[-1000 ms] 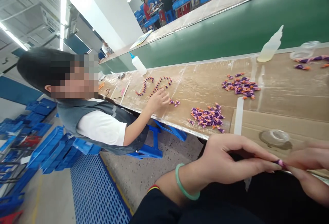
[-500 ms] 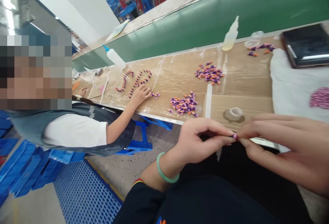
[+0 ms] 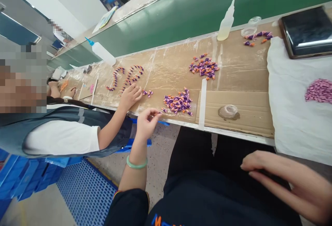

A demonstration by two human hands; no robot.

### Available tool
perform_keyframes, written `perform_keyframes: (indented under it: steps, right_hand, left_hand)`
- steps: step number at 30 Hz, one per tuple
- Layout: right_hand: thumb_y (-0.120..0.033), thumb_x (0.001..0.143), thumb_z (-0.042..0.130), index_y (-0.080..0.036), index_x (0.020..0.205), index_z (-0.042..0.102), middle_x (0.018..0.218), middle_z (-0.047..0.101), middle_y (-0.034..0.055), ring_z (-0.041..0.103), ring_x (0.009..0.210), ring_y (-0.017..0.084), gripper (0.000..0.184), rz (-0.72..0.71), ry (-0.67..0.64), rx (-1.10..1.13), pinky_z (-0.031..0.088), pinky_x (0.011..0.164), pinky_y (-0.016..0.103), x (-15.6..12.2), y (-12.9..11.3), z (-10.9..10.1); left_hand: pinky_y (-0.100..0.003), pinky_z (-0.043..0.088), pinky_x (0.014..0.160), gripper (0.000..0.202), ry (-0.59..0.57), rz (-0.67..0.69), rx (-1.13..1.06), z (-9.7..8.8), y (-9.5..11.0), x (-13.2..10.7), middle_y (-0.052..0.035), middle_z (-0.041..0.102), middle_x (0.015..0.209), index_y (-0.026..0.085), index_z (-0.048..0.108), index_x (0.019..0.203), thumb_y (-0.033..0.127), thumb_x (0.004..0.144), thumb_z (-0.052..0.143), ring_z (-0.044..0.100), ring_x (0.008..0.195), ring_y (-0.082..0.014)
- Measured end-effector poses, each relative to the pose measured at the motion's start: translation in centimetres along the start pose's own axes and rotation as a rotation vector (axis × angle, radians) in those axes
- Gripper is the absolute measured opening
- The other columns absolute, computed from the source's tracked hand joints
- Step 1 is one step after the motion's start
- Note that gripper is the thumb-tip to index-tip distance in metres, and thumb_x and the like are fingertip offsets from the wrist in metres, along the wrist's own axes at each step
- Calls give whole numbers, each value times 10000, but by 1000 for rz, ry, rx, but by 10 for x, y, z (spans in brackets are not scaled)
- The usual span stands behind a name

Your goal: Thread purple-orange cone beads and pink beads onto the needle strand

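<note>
My left hand (image 3: pixel 147 124), with a green bangle (image 3: pixel 136 162) at the wrist, reaches to the table's front edge. Its thumb and fingertips pinch a tiny purple-and-orange piece, mostly covered by the fingers. Just right of those fingertips lies a pile of small purple, orange and pink cone-shaped pieces (image 3: pixel 178 102). Low at the right, my right hand (image 3: pixel 282 181) hovers over my lap, fingers stretched out and the thumb a little apart; I see nothing in it.
A co-worker's hand (image 3: pixel 131 96) touches curved rows of similar pieces on the left. Farther back are another pile (image 3: pixel 204 67), a squeeze bottle (image 3: pixel 226 22) and a blue-tipped bottle (image 3: pixel 103 54). A small clear dish (image 3: pixel 228 111), white cloth (image 3: pixel 287 108) and dark tablet (image 3: pixel 307 30) lie rightward.
My hands were together, pinching a small purple-pink piece between them. They have parted: the left moved left to the near pile, the right drew down and right.
</note>
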State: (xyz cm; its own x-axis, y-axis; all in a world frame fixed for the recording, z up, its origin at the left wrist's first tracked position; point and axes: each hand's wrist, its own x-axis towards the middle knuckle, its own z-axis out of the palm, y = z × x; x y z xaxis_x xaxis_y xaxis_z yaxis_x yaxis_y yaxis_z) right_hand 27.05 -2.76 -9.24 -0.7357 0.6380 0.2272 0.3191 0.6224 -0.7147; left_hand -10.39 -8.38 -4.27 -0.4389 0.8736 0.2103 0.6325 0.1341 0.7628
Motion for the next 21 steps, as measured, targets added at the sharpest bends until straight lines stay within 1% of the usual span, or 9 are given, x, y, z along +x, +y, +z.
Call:
perform_keyframes:
  steps: [1, 4, 6, 9, 13, 15, 16, 19, 21]
  right_hand:
    - [-433, 1031, 465, -270, 962, 730, 960, 747, 63, 721, 873, 201, 319, -33, -95, -1, 602, 751, 281, -10, 9, 10]
    - [-390, 1029, 443, -257, 1060, 750, 1198, 732, 79, 665, 1147, 297, 336, -44, -62, -270, 552, 919, 458, -31, 35, 37]
    - [-373, 1033, 400, -255, 1146, 734, 1333, 673, 71, 628, 1203, 333, 372, -52, -30, -417, 512, 922, 511, -37, 47, 49]
    - [-380, 1033, 388, -239, 1245, 705, 1314, 681, 92, 672, 1084, 317, 407, -26, -16, -487, 527, 832, 452, -33, 52, 56]
    - [-351, 1035, 412, -195, 1274, 694, 1123, 750, 93, 717, 893, 253, 401, 42, -7, -469, 560, 755, 367, -18, 51, 57]
    - [-332, 1038, 412, -175, 1274, 690, 1074, 762, 85, 727, 880, 240, 397, 42, -8, -451, 575, 763, 348, -14, 51, 57]
    - [-329, 1040, 409, -171, 1269, 693, 1033, 768, 80, 731, 856, 237, 397, 40, -12, -444, 581, 764, 347, -13, 52, 57]
    - [-337, 1049, 388, -182, 1213, 723, 881, 774, 54, 728, 717, 221, 404, 56, -17, -428, 593, 701, 334, -12, 53, 58]
    - [-346, 1054, 374, -197, 1157, 745, 855, 777, 38, 732, 690, 209, 413, 61, -7, -409, 592, 652, 308, -12, 54, 58]
  left_hand:
    - [-317, 538, 726, 63, 11, 4, 25, -4, -7, 6, -25, 703, 763, 196, 680, 786, 247, 821, 694, 630, 716, -175]
    - [-421, 482, 968, 34, 24, 47, 111, -3, -17, 24, -56, 708, 939, 212, 681, 774, 206, 791, 710, 618, 983, -242]
    - [-467, 429, 1053, 38, 5, 111, 195, 4, -20, 31, -73, 710, 1055, 215, 679, 781, 202, 815, 692, 600, 1095, -266]
    - [-479, 434, 1063, 29, -6, 196, 254, 13, -22, 37, -77, 723, 1091, 212, 678, 829, 206, 853, 664, 625, 1104, -266]
    - [-442, 502, 1021, 144, 54, 165, 176, 16, -29, 34, -101, 727, 1126, 197, 657, 1009, 265, 967, 538, 664, 1114, -241]
    - [-456, 489, 1074, 297, 68, 166, 99, 16, -32, 30, -141, 678, 1276, 192, 604, 1192, 395, 1013, 483, 626, 1245, -253]
    - [-479, 450, 1128, 436, 52, 184, 67, 17, -33, 27, -163, 620, 1379, 194, 550, 1302, 500, 995, 504, 567, 1337, -274]
    - [-549, 285, 1244, 1023, -70, 262, 103, 23, -30, 23, -214, 371, 1606, 216, 303, 1546, 783, 761, 634, 336, 1515, -360]
    - [-578, 249, 1252, 1243, -143, 287, 200, 31, -24, 24, -230, 278, 1648, 230, 177, 1599, 844, 638, 669, 268, 1538, -397]
